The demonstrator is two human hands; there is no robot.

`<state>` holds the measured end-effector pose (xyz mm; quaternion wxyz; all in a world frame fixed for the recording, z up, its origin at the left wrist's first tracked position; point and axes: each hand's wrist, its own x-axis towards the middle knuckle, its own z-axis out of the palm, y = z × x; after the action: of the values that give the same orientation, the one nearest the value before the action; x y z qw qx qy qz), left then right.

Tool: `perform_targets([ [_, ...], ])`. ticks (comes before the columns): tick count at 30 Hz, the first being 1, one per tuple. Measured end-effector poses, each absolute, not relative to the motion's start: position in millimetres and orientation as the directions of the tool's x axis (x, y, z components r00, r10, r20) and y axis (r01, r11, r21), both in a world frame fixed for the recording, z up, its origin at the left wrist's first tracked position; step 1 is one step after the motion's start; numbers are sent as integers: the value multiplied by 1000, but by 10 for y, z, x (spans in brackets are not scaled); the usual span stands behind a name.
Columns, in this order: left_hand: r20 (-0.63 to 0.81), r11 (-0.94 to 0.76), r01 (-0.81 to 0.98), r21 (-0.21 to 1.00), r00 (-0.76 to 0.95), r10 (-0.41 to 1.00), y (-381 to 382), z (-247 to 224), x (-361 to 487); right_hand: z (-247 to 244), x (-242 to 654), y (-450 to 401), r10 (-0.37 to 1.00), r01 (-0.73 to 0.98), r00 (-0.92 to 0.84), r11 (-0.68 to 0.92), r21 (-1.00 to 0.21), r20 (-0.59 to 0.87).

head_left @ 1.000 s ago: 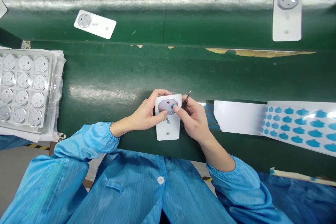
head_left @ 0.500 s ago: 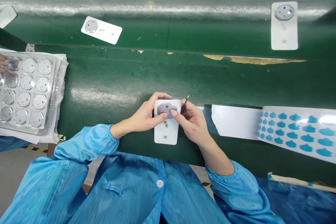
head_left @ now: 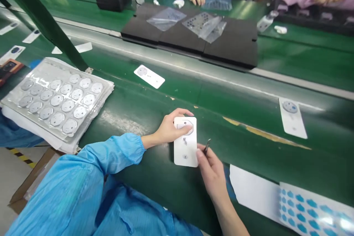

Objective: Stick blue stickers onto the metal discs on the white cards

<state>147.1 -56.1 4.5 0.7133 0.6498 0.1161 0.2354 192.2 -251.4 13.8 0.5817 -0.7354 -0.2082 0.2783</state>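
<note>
My left hand (head_left: 168, 128) is closed on a white rectangular panel (head_left: 179, 149), its thumb lying across the grey octagonal plate (head_left: 182, 127) at the panel's far end. Small dark marks show on the panel's middle and near end. In my right hand (head_left: 212, 169) is a pair of dark tweezers (head_left: 206, 148), tip pointing up and away. That hand's thumb and fingers also meet the panel's lower right edge. Right of my right hand lies a white sheet with blue stickers (head_left: 306, 210).
At left, a clear tray (head_left: 62, 127) holds several round plates. More white panels, one (head_left: 151, 77) ahead and one (head_left: 294, 123) at right, lie across the green bench. A green post (head_left: 49, 25) slants at upper left. Beyond are black boards (head_left: 182, 38) and two co-workers' hands and sleeves.
The view has swung up and left, bringing the far bench and co-workers in. My right hand has moved from the grey plate to the panel's lower right edge; the left thumb stays on the plate.
</note>
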Motion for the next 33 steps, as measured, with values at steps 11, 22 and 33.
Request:
perform_targets([
  [11, 228, -531, 360, 767, 621, 750, 1299, 285, 2008, 592, 3432, -1715, 449, 41, 890, -263, -964, -85],
  [22, -97, -497, 807, 320, 550, 830, 1772, 280, 2182, 613, 3607, -1979, 494, 333, 868, -513, -791, 45],
  [33, -53, -129, 297, 946, 536, 843, 1645, 736, 2060, 372, 2857, -2864, 322, 571, 819, -540, -618, 475],
])
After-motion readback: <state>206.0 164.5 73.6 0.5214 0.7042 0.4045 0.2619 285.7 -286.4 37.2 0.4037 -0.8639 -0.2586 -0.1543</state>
